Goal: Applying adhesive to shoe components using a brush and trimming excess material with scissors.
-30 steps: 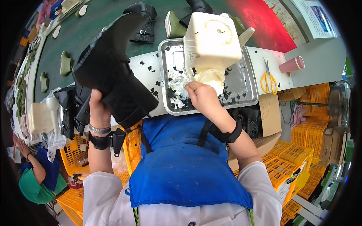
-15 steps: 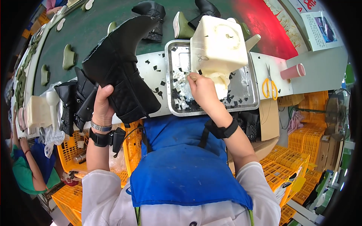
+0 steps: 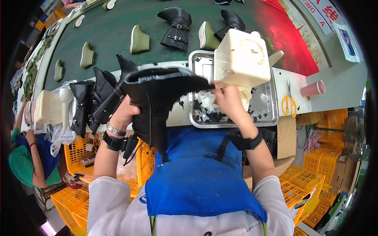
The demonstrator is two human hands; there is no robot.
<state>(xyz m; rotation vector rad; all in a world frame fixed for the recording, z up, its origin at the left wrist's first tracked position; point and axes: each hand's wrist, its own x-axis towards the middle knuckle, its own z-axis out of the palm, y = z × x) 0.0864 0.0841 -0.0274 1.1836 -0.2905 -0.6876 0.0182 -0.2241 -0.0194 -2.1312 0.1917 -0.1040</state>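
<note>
My left hand [image 3: 125,113] grips a black boot upper [image 3: 151,94] by its shaft, in front of my apron. Its pale, rough bottom edge faces up, and the toe points right. At the toe tip, my right hand [image 3: 229,100] has its fingers pinched together on the material; whether anything small is also between them I cannot tell. Just beyond that hand, a cream plastic jug [image 3: 242,59] leans over in a metal tray [image 3: 232,125]. Black scraps and whitish lumps lie in the tray.
More black boots [image 3: 80,104] stand left of my left hand. Across the green belt [image 3: 114,35] are olive boots [image 3: 139,39] and a buckled black boot [image 3: 176,33]. Orange scissors [image 3: 289,104] and a pink cup [image 3: 313,89] lie right. A co-worker's arm [image 3: 37,165] shows at left.
The boot upper has turned, so its bottom edge faces up and its toe points right. My right hand has come from beside the jug to the toe. The view has shifted slightly.
</note>
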